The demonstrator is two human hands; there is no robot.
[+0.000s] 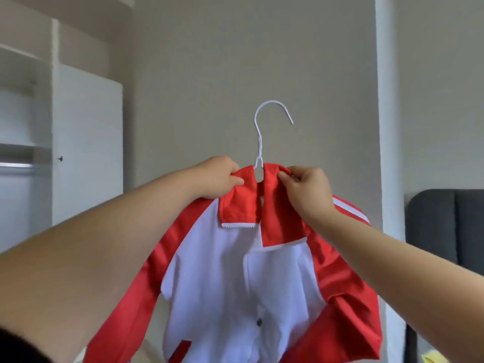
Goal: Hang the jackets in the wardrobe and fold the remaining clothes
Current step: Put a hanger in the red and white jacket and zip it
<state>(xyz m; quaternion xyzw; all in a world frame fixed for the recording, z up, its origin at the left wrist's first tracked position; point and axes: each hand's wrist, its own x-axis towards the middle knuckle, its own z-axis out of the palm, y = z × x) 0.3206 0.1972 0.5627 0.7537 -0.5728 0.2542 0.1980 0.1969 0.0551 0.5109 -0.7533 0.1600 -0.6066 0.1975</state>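
Note:
A red and white jacket (235, 279) hangs on a white wire hanger (262, 132), held up in front of me against a grey wall. The hanger's hook points up and to the right, free in the air. My left hand (217, 179) grips the left side of the red collar. My right hand (306, 189) pinches the right side of the collar. The jacket's front is open at the neck, and its red sleeves fall to both sides.
An open white wardrobe (86, 142) stands at the left, with a metal rail (15, 165) and shelves inside. A dark grey headboard (445, 226) is at the right. Something yellow (432, 358) lies at the bottom right corner.

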